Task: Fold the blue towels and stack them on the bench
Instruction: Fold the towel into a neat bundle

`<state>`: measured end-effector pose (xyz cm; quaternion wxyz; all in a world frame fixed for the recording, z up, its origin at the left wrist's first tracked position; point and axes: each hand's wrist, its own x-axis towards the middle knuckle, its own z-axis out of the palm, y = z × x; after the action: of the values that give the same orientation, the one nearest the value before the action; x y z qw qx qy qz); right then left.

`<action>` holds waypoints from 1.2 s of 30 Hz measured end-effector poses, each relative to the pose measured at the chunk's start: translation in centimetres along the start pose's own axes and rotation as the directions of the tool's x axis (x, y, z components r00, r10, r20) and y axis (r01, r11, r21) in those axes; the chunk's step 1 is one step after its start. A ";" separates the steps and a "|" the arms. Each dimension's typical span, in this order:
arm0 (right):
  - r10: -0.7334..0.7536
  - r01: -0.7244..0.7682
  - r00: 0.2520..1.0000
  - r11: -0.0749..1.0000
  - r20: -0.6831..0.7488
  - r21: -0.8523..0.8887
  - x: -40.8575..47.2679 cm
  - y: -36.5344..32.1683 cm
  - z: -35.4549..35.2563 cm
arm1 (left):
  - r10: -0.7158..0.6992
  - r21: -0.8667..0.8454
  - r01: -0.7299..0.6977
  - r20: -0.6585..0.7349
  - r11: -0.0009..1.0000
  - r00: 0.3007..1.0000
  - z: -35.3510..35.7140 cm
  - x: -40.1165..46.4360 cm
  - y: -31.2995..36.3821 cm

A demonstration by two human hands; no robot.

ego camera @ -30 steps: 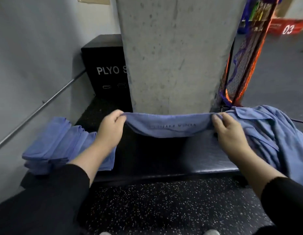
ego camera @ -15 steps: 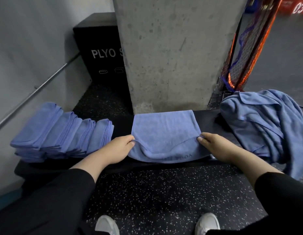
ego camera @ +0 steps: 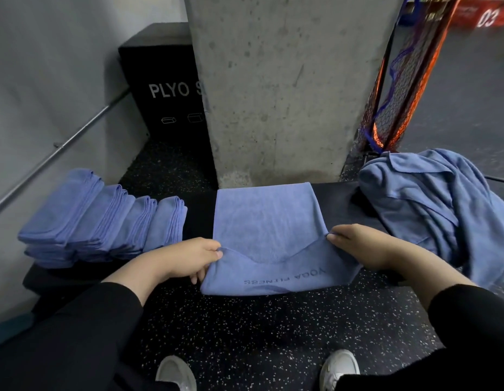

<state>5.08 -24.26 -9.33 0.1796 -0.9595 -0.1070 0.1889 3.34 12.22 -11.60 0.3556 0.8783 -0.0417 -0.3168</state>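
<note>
A blue towel (ego camera: 266, 221) lies flat across the black bench (ego camera: 338, 193), its near part folded up with dark lettering showing and hanging over the front edge. My left hand (ego camera: 188, 259) pinches the towel's near left corner. My right hand (ego camera: 360, 244) pinches the near right corner. To the left, a stack of folded blue towels (ego camera: 104, 218) rests on the bench in overlapping rows. At the right end lies a heap of unfolded blue towels (ego camera: 440, 204).
A concrete pillar (ego camera: 284, 88) rises right behind the bench. A black plyo box (ego camera: 163, 80) stands back left beside a grey wall with a metal rail (ego camera: 61, 142). An orange net rack (ego camera: 397, 80) stands back right. My shoes (ego camera: 339, 368) are on speckled floor.
The towel, held stretched in the air a second ago, now lies on the bench. Both hands came down and toward me with its near edge, which now hangs further over the front.
</note>
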 end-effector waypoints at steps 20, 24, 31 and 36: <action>0.185 -0.007 0.884 0.924 -0.429 0.383 10.7 -0.3 1.8 | 0.043 -0.068 -0.137 -0.737 0.988 0.675 -2.6 8.9 1.8; 0.136 -0.058 0.925 0.973 -0.356 0.222 11.1 0.1 2.7 | 0.089 0.143 0.001 -0.623 0.990 0.777 -2.0 10.8 1.0; 0.158 -0.141 0.947 0.987 -0.278 0.079 10.3 -1.0 2.3 | 0.083 0.351 0.132 -0.536 0.927 0.840 -1.4 9.0 1.2; 0.186 -0.189 0.977 0.982 -0.103 -0.016 7.6 -1.6 1.5 | 0.089 0.404 0.107 -0.438 0.909 0.894 -0.2 6.0 1.2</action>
<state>11.18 -20.29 -12.51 0.1540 -0.9758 -0.0093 0.1547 8.42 9.62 -13.91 0.1580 0.9829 -0.0213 -0.0917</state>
